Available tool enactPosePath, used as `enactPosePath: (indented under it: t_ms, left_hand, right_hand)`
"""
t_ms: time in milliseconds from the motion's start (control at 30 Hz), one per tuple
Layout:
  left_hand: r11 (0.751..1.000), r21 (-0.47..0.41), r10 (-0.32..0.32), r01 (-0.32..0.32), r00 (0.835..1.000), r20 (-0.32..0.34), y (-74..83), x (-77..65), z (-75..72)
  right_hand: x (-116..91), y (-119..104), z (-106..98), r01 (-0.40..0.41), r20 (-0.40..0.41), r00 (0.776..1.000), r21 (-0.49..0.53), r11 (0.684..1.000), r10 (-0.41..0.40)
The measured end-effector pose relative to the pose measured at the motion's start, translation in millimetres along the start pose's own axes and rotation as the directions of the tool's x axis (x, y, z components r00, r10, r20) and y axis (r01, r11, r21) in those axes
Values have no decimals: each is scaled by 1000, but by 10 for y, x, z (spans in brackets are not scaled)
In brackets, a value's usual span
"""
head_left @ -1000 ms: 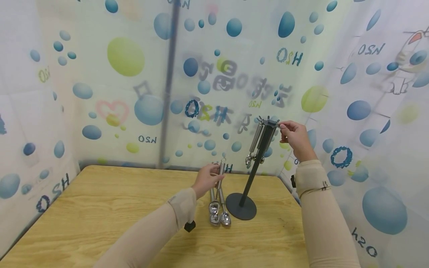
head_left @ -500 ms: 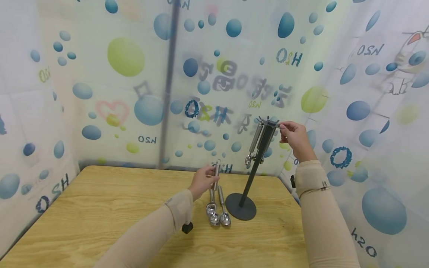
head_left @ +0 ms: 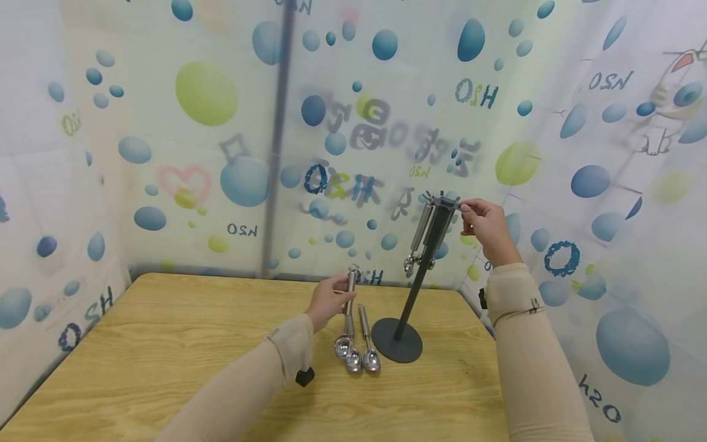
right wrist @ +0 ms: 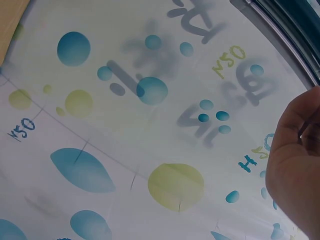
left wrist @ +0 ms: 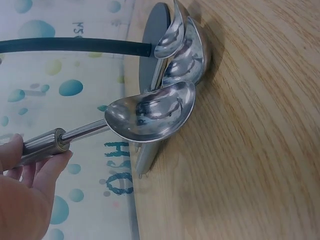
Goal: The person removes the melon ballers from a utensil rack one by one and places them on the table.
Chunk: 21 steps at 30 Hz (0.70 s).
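My left hand (head_left: 328,301) grips the steel handle of an ice cream scoop (left wrist: 150,112). Its shiny bowl hangs low, just left of two more metal scoops; whether it touches them or the table, I cannot tell. Those two, a near scoop (head_left: 354,361) and a right-hand scoop (head_left: 372,361), lie side by side on the wood. A dark grey utensil stand (head_left: 418,288) leans in the head view, and the thumb and fingers of my right hand (head_left: 488,228) pinch a hook at its top. The right wrist view cuts off those fingertips.
Several metal utensils (head_left: 422,227) hang from the stand's hooks. Its round base (head_left: 397,340) sits on the wooden table (head_left: 221,356), right of the scoops. A patterned curtain (head_left: 210,184) closes off the back and both sides.
My left hand has shifted left with its scoop, whose bowl has moved away from over the lying scoops. The right hand stays at the top of the stand.
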<state>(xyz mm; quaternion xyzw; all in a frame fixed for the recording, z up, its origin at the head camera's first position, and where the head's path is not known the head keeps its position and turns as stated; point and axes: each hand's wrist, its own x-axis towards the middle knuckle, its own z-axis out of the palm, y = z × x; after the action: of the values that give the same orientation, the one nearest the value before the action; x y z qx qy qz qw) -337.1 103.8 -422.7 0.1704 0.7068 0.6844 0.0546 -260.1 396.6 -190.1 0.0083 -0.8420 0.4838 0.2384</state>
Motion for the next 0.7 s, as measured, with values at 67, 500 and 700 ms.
enactPosePath:
  t_ms: [67,500,700]
  left_hand:
    - [1000,-3,-4,4,1000,-1,-13,-3,-17]
    - [998,-27,-51,50,998,-23,-86,-25,-65]
    - [998,-18,-62,61,997,-42,-161,-12,-90]
  right_hand:
    - [-2,-7,1,-1,-3,1000,7,1000,1]
    - [-6,6,-1,3,6,1000,-1,1000,-3]
    - [3,6,1,7,2,1000,2,1000,-7]
